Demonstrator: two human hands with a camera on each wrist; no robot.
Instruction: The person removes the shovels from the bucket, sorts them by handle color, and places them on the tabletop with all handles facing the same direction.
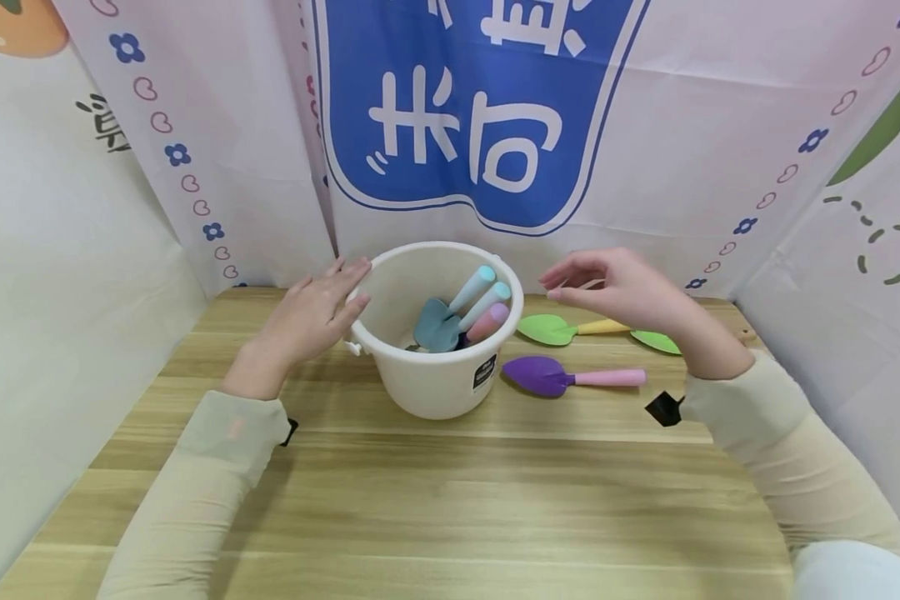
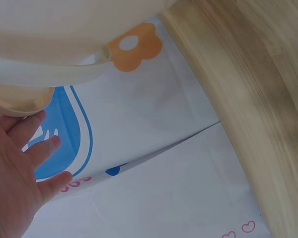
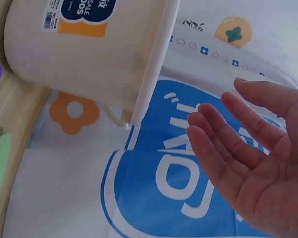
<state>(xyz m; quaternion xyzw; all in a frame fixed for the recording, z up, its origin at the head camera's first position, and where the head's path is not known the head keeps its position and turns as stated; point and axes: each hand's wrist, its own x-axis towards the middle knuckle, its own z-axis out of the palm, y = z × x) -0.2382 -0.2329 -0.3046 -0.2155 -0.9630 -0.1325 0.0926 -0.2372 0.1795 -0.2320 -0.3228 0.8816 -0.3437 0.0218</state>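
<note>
The white bucket (image 1: 427,387) stands upright on the table between the two hands, its mouth facing up. The left hand (image 1: 311,310) touches the rim on its own side, fingers spread wide and fairly straight against the edge rather than wrapped around it. The right hand (image 1: 615,287) hangs in the air just beyond the opposite rim, its fingers loosely bent and holding nothing, with a gap between fingertips and edge.

Inside the bucket, two blue trowels (image 1: 440,333) and a pink handle (image 1: 487,323) lean against the wall on the right hand's side, their ends reaching about rim height; the rest of the mouth, toward the left hand, is open room.

Below the right hand, a purple trowel (image 1: 537,377) and a green trowel (image 1: 547,330) lie flat, blades near the bucket; a second green blade (image 1: 656,342) shows partly behind the right wrist. Nearer the body, a broad stretch of table (image 1: 457,500) lies between the forearms. Beyond both hands, past the table's far edge, hangs a printed cloth (image 1: 465,187).
</note>
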